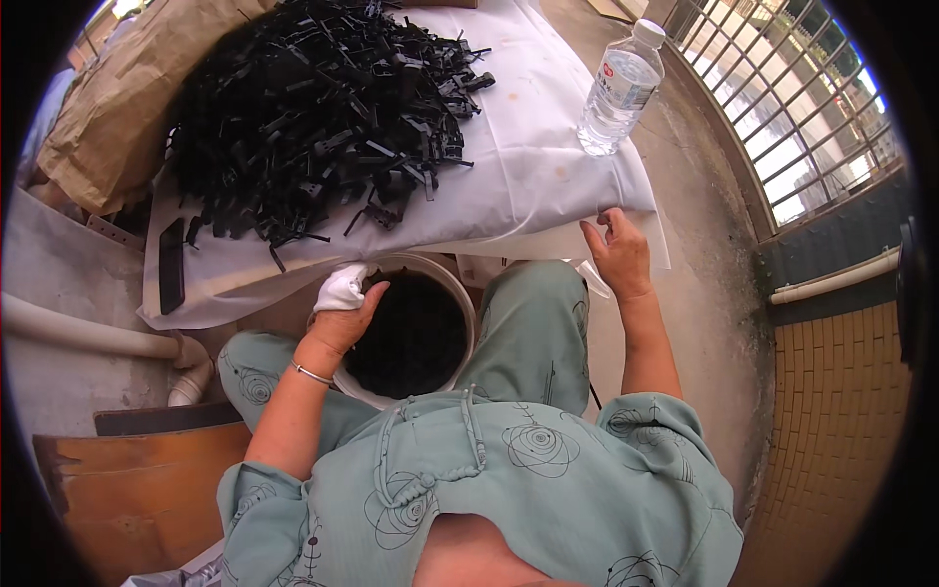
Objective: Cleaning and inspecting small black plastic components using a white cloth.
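Observation:
My left hand (340, 326) is above the near-left rim of a white bucket (468, 293), with its thumb sticking out over the opening. A bunched white cloth (342, 287) covers its fingers, and the hand appears closed on it. Dark contents (406, 338) lie inside the bucket; single pieces cannot be made out. My right hand (622, 256) is at the right part of the table's near edge, over the white sheet (548, 186). Its fingers are bent, the thumb stands apart, and nothing shows between them. Ahead, a large heap of black plastic parts (323, 108) covers the sheet's left half.
A clear water bottle (621, 93) stands at the sheet's far right. A black phone-like slab (171, 266) lies at the near left corner, and a brown paper sack (127, 117) leans behind it. A pipe (88, 328) runs left; a barred window (782, 98) is right.

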Demonstrator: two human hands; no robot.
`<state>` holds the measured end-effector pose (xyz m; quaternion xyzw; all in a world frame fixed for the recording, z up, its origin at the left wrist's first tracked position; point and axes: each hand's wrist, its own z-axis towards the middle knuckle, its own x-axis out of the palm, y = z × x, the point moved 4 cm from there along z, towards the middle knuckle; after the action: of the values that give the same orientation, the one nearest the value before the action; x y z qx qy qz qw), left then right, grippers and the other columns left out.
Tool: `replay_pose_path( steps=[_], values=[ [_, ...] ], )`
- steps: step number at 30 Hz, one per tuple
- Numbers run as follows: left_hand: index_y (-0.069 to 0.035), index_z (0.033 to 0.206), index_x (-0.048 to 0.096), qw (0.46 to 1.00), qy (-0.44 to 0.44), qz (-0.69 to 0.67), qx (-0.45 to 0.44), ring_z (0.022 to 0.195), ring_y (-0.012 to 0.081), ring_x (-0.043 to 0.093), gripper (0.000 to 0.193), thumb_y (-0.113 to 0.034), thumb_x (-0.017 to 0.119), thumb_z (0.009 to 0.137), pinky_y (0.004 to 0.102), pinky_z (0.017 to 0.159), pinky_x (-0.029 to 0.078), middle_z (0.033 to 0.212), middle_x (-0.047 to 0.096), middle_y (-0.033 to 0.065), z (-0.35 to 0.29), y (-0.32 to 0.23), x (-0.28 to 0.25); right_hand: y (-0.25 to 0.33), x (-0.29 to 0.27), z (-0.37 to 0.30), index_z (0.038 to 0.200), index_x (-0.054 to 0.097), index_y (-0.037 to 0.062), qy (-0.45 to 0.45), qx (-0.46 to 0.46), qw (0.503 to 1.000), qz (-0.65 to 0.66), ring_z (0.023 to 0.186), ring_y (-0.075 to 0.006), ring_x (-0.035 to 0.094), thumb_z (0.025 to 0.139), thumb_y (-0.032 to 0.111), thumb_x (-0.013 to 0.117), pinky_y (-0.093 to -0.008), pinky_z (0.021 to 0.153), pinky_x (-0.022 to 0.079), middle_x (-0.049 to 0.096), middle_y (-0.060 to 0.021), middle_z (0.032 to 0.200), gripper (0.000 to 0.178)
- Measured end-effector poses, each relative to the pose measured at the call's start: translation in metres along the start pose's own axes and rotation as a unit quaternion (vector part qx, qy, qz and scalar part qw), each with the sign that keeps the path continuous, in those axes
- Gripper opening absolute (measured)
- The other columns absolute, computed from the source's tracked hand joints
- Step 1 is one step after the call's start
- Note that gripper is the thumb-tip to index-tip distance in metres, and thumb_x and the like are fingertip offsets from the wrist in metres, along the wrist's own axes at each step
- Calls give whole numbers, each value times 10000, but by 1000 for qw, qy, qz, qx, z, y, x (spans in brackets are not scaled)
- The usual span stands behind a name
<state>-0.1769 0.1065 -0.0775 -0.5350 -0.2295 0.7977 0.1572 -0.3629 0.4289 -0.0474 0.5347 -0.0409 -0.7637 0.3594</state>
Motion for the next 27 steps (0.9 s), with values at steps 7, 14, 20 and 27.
replay_pose_path(
  steps=[7, 14, 20, 27],
  values=[
    [-4, 926, 584, 999, 5, 34, -30, 807, 389, 550, 282, -252, 641, 804, 413, 711, 448, 857, 598, 196, -6, -1, 0, -6, 21, -6, 898, 586, 23, -40, 7, 999, 30, 541, -275, 519, 783, 219, 661, -370, 541, 430, 608, -143, 722, 240],
    [-20, 949, 563, 995, 60, -77, -32, 592, 166, 553, 222, -196, 631, 832, 279, 571, 457, 733, 577, 96, -24, -22, -12, 58, -22, -24, 779, 592, -8, 292, -30, 951, 100, 522, -235, 489, 784, 138, 629, -341, 504, 384, 537, -120, 610, 152],
    [-18, 942, 547, 870, 7, -423, -252, 547, 40, 458, 262, -241, 647, 848, 181, 466, 391, 795, 618, 39, -42, -48, -52, 150, -30, -9, 812, 587, 8, 366, -184, 849, 333, 495, -115, 386, 717, 79, 690, -272, 465, 331, 470, -43, 580, 157],
    [-35, 964, 518, 785, -76, -557, -260, 530, 59, 471, 213, -201, 614, 872, 200, 458, 406, 738, 570, 27, -51, -50, -72, 248, 30, -38, 1009, 538, 36, 198, -453, 823, 281, 544, -244, 525, 703, 82, 714, -342, 477, 423, 550, -77, 712, 356]
  ],
)
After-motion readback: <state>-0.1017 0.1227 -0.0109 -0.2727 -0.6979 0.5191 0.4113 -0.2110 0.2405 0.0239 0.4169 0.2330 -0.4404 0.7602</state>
